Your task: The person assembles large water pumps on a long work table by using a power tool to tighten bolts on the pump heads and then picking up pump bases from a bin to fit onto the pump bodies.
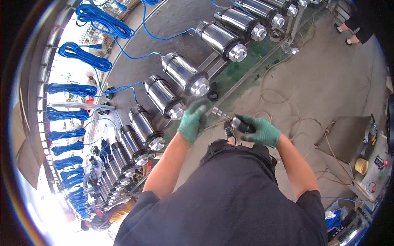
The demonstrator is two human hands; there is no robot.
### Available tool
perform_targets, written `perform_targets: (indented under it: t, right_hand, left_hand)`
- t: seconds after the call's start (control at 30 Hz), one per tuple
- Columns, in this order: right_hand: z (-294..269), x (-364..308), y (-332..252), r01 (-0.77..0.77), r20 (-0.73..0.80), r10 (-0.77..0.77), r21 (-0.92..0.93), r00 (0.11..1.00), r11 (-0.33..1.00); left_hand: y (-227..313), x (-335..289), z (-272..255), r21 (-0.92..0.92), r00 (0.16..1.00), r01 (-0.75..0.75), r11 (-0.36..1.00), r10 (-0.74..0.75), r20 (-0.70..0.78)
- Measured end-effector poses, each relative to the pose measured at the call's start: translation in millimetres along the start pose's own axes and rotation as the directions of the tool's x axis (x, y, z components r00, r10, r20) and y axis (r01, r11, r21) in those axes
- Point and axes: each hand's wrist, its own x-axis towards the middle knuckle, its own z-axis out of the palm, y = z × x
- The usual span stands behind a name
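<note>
"any writing on the metal cylinders (183,74)?"
"too small to make out."
"and the hands?"
"the right hand (264,132), elbow bent, grips a power tool (237,124) in front of the waist, its socket (217,111) pointing toward the left hand (192,121). that one is raised beside a cylinder's silver end (177,111), blurred; i can't tell if it's open."
"count?"
"two gloved hands, one tool, at least nine cylinders."
</note>
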Motion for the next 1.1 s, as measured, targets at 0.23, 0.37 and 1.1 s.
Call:
perform_targets:
  t: [0.23,0.37,1.1]
  right_hand:
    - [14.0,90.7,50.7,-0.099,-0.144,0.084,-0.101,0.986,0.99]
    - [25.2,126.2,58.9,-0.073,-0.141,0.054,-0.134,0.989,0.988]
    - [32.5,158.8,39.6,-0.133,-0.197,0.098,-0.17,0.975,0.977]
  left_hand:
    - [41.4,65.3,-50.9,0.844,0.901,0.053,0.534,0.338,-0.27]
    - [48.8,105.0,-81.6,0.998,0.962,0.052,0.033,0.265,-0.059]
    - [53.5,132.4,-68.9,0.999,0.971,0.012,-0.051,0.239,0.0]
